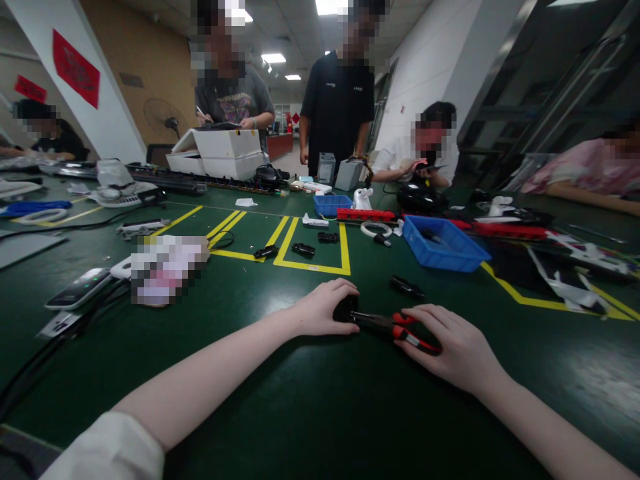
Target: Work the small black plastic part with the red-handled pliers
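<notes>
My left hand [323, 310] is closed around a small black part [344, 309], whose exact kind I cannot make out. In my right hand [453, 343] are needle-nose pliers [400, 327] with red and black handles, fingers wrapped about the grips. The pliers' jaws point left and meet the black part at its near face; whether they grip it is too small to tell. Just beyond the pliers lies a loose black piece [407, 287] on the green table.
Several small black pieces [303, 249] lie around a yellow-taped square. A blue bin [445, 247] stands at the right, a smaller blue tray [333, 204] behind. Left are a phone-like thing [170, 267], a white device [79, 289] and cables. People [340, 100] stand and sit across the table.
</notes>
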